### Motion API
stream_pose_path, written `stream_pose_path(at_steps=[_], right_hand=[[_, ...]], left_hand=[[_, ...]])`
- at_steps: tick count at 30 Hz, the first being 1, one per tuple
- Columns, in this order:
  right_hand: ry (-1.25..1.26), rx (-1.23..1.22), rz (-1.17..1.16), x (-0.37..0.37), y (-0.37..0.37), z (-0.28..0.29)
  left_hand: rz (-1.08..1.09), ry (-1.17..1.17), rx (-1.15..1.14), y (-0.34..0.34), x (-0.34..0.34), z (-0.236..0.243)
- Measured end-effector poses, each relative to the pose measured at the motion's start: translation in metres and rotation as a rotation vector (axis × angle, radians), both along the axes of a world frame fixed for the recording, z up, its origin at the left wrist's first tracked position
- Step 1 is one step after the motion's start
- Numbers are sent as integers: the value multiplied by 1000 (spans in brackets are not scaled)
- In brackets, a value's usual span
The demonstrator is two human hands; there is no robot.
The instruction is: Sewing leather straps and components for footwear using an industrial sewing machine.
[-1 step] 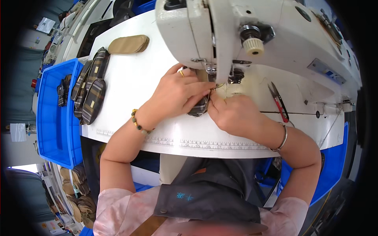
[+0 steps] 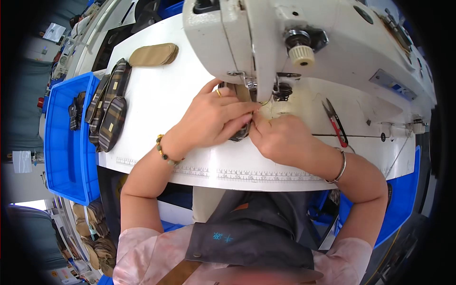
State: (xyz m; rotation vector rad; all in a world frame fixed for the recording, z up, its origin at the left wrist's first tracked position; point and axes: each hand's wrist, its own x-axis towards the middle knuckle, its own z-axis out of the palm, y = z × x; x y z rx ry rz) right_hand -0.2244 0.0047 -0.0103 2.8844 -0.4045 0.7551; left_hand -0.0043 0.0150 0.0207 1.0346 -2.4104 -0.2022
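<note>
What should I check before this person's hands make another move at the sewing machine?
1. Cloth held: ok; the left hand and right hand pinch the checked cloth.
2. Fingers clear of the needle: cannot tell; the needle isn't clearly visible.
3. Scissors away from the hands: ok; they lie on the table, apart from the right hand.
4. Tan pieces out of the way: ok, stacked well apart.
5. Bangle off the sewing machine: ok.

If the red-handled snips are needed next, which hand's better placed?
Right, probably: the right hand is nearer the snips, lying to its right. The left hand is farther off; both are busy at the plaid piece.
</note>
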Motion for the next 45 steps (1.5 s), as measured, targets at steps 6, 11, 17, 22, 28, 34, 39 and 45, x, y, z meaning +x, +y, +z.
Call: stream_pose_path(at_steps=[6, 11, 17, 22, 28, 34, 39, 45], right_hand=[[-9, 24, -18, -1, 5, 4], [140, 58, -37, -2, 7, 6], [152, 34, -61, -1, 10, 3], [116, -23, -101, 1, 18, 7], [84, -112, -164, 6, 20, 6], [42, -47, -92, 5, 11, 2], [84, 21, -74, 3, 13, 3], [160, 106, -110, 0, 31, 6]], left_hand=[[10, -191, 9, 23, 2, 27], [160, -428, -325, 45, -5, 23], [239, -468, -258, 60, -19, 16], [193, -251, -78, 51, -15, 13], [341, -305, -234, 52, -16, 6], [383, -236, -363, 46, -19, 2], [334, -173, -289, 45, -20, 4], [250, -73, 30, 42, -20, 0]])
